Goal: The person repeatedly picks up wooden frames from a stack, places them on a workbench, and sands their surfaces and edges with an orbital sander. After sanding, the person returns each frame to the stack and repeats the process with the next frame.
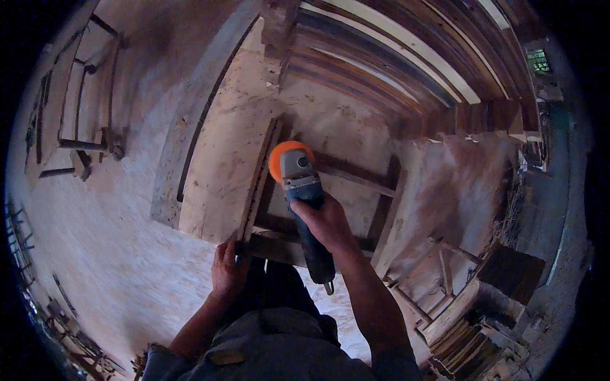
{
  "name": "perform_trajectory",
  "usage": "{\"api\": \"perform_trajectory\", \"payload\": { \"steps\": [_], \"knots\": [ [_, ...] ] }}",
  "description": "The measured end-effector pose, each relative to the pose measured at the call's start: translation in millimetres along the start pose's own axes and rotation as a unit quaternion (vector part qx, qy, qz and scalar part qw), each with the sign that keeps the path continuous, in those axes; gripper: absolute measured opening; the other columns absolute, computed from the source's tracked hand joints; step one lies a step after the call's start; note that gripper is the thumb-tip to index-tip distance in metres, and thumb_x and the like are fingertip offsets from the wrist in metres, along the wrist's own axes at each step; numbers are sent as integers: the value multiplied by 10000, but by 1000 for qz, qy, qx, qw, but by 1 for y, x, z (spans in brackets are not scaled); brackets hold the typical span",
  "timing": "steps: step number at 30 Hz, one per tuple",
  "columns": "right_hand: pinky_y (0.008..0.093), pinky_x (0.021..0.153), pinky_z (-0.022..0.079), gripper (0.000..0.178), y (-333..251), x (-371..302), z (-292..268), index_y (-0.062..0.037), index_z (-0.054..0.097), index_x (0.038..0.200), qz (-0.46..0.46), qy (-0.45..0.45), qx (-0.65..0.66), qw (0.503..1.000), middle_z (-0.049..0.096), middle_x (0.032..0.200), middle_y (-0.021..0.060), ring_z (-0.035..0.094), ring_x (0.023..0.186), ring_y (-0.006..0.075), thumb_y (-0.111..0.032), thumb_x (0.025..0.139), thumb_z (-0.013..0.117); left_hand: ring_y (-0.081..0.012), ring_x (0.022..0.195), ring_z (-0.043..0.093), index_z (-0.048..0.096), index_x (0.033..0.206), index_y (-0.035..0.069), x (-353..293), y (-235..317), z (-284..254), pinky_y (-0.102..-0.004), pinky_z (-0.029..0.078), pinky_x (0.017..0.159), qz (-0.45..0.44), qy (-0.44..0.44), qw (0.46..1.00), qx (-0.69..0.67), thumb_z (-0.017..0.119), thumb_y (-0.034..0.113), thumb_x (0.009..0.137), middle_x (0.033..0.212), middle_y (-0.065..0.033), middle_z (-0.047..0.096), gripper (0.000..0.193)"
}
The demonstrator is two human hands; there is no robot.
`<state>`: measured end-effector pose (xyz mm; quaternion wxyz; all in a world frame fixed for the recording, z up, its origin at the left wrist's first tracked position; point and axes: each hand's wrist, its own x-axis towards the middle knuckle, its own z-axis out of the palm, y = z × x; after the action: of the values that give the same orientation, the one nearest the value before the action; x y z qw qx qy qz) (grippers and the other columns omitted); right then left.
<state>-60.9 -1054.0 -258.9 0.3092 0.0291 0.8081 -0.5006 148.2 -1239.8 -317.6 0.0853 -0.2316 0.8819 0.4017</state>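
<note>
My right hand (325, 223) is wrapped round the body of a dark angle grinder (307, 190) with a grey head. Its round orange disc (279, 159) is over the left side of a wooden frame (260, 181), near the far left corner. Whether the disc touches the wood I cannot tell. The frame has dark crosspieces and lies on a pale wooden work surface (219, 146). At the frame's near left corner, my left hand (229, 270) grips the wood with its fingers closed.
A long stack of timber boards (394, 57) fills the far right. To the left, a thick plank (175, 165) edges the work surface. A slatted wooden piece (82, 101) lies on the floor at far left. Wood offcuts (467, 346) and a dark-topped box (510, 273) are at the near right.
</note>
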Motion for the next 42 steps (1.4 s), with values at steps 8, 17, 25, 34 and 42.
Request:
{"api": "perform_trajectory", "payload": {
  "steps": [8,17,25,34,42],
  "knots": [
    [409,735,526,520,-10,8,1,1,667,971,32,21,-54,998,698,863,183,694,842,331,-481,783,717,-392,1114,574,520,1316,28,0,-14,6,-469,510,893,-15,-19,1000,15,705,250,844,1223,-211,560,553],
    [412,741,523,517,0,16,8,1,669,970,-23,34,-64,997,700,862,176,694,834,319,-479,781,710,-372,1045,602,495,1342,52,3,-2,-2,-446,526,847,26,-9,999,20,688,187,861,1188,-184,562,536],
    [412,788,527,512,2,-23,-3,-7,665,1039,48,6,-37,998,710,932,165,693,887,322,-450,791,731,-344,1015,616,488,1340,40,-11,-22,-1,-420,549,793,17,-11,1000,-8,686,112,843,1197,-193,560,540],
    [399,883,507,553,31,-109,27,-7,601,1155,7,-128,-67,990,688,1068,198,661,1039,345,-352,767,790,-312,917,641,535,1274,-23,-31,-54,-17,-391,548,793,-52,-5,996,-74,662,76,823,1185,-197,576,478],
    [402,864,515,541,41,-117,28,-11,609,1145,35,-100,-104,989,701,1025,188,674,1008,342,-370,778,779,-297,856,654,563,1234,-33,-38,-79,-18,-387,535,764,-46,49,997,-31,635,67,836,1104,-189,610,417]
  ]
}}
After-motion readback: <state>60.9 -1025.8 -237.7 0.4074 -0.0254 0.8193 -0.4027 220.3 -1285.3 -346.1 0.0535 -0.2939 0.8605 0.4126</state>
